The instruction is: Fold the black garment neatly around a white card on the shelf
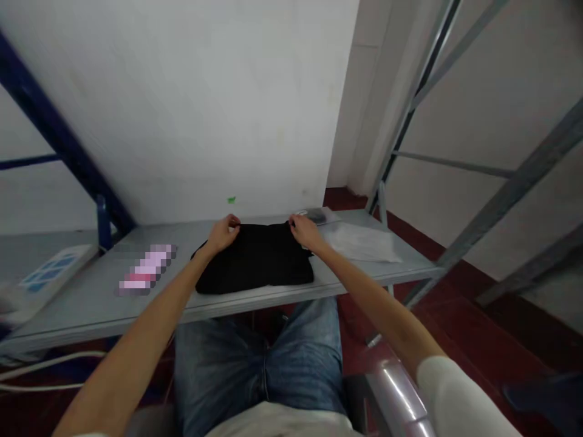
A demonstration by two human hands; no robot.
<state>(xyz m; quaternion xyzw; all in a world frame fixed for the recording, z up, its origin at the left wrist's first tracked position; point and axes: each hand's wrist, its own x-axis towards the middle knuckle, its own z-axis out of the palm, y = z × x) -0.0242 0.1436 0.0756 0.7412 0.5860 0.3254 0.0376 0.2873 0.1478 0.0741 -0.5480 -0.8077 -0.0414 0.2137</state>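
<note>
"Counter point(100, 303) first: what is lying at its left end?"

"A white box point(57, 276) with blue squares is resting there, its left part blurring. A dark blue post point(59, 130) is slanting down to the far edge, just right of the box."

"And moving rightward?"

"A pink and dark object point(148, 267) is lying flat, well apart from the hands. Pixelation is hiding its details, so I'm not telling you what it is."

"What is the left hand point(225, 233) doing?"

"It is pinching the left end of the far edge of a black cloth point(255, 261), thumb and fingers closing on it. Just beyond, a small green scrap point(231, 199) is showing against the white wall point(237, 103)."

"Where is the cloth lying?"

"It is spreading across the middle of the counter, reaching close to the near edge. Below, legs in blue jeans point(259, 358) are showing."

"The right hand point(304, 232)?"

"It is gripping the right end of that same far edge between its fingertips. Just beyond, a clear packet point(328, 214) is lying near the wall."

"Anything farther right?"

"A whitish plastic sheet point(364, 241) is lying flat, and a grey metal frame point(494, 218) is standing at the right end."
</note>
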